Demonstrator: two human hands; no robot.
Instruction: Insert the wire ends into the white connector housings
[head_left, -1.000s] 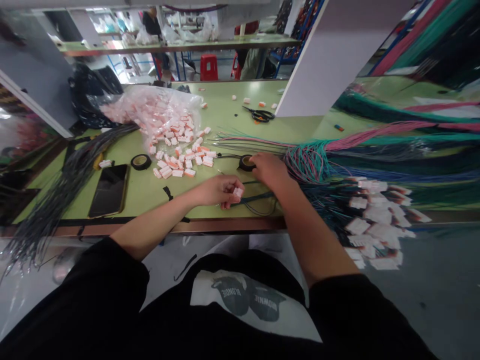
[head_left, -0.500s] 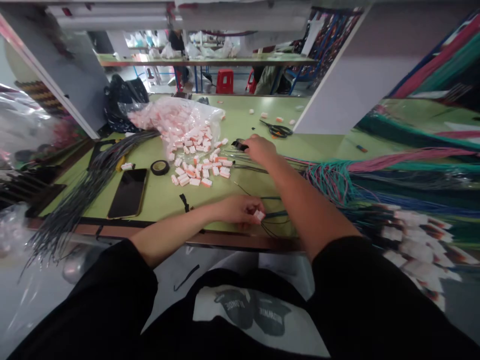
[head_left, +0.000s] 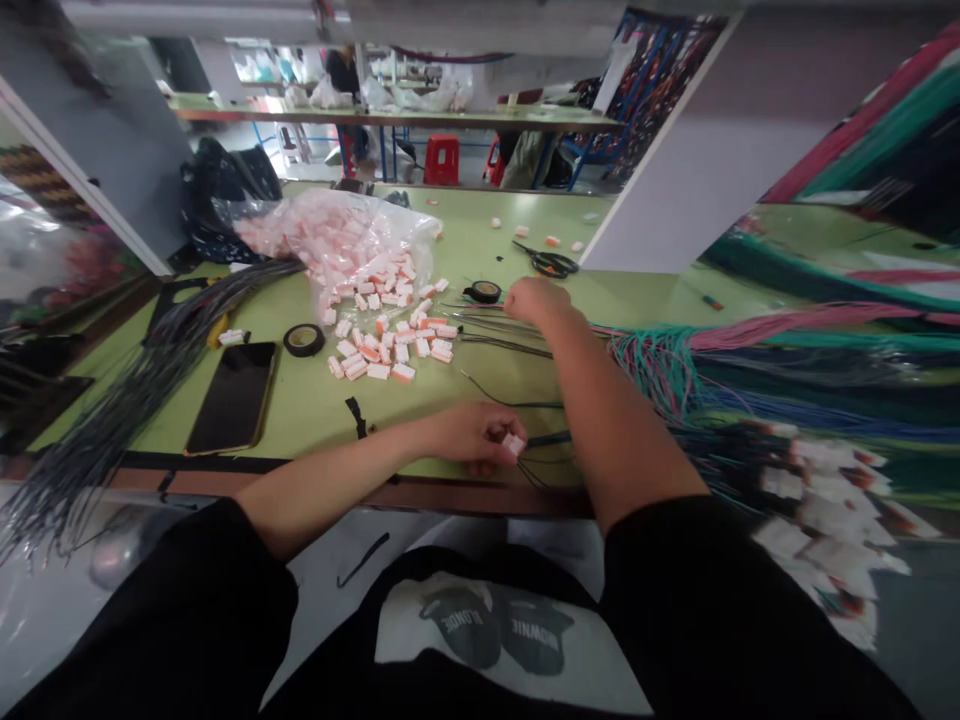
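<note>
Right hand (head_left: pixel 538 300) has moved to three o'clock of tape roll (head_left: pixel 486 291); its fingers, cannot tell. Left hand (head_left: pixel 476 436) clamps half-hidden connector (head_left: pixel 513 445).

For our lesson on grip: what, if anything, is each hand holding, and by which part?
The left hand holds a connector near its left end, between thumb and fingers. Whether the right hand holds anything cannot be told.

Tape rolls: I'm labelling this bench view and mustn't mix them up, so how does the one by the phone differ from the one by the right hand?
The phone-side roll looks larger in the picture; the hand-side roll looks smaller, perhaps only from lying farther off.
The hand-side roll has a dark bit sticking out leftward, seemingly a loose end; the phone-side roll shows none.
Both are black and lie flat.
</note>
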